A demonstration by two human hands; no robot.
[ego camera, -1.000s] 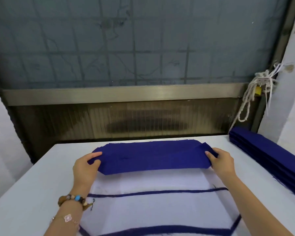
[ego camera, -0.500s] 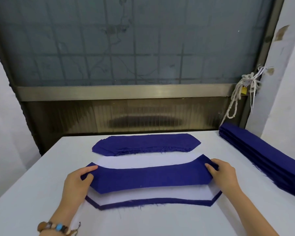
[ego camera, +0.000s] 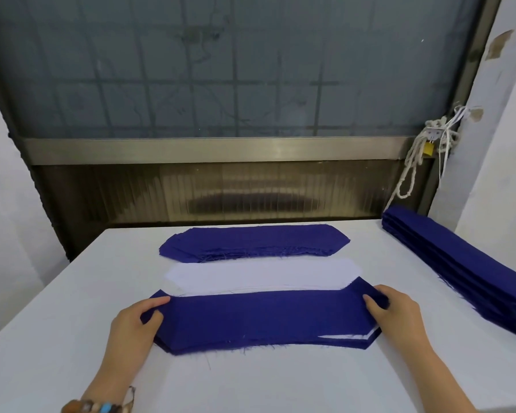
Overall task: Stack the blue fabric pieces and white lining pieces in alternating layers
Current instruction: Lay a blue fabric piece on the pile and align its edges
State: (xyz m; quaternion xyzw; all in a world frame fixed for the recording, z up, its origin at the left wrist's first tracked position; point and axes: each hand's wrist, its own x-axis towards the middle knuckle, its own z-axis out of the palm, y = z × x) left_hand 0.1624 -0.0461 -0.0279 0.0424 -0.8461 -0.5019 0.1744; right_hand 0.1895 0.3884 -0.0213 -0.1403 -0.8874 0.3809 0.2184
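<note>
A long blue fabric piece (ego camera: pixel 262 317) lies on top of the near stack on the white table (ego camera: pixel 57 323). A thin sliver of white lining (ego camera: pixel 344 337) shows at the stack's right front corner. My left hand (ego camera: pixel 134 326) pinches the piece's left end, thumb on top. At the right end, my right hand (ego camera: pixel 396 311) pinches it the same way. Behind it lies a pile of white lining pieces (ego camera: pixel 259 275), and farther back a pile of blue fabric pieces (ego camera: pixel 251 241) with frayed edges.
A tall stack of long blue strips (ego camera: pixel 465 263) runs along the table's right side by the wall. A window with a metal sill (ego camera: pixel 215 150) stands behind the table's far edge. A white cord and padlock (ego camera: pixel 426 147) hang at the right.
Both hands carried the blue piece from the far pile toward me and lowered it onto the near stack, covering the white lining that showed there. The camera tilted down.
</note>
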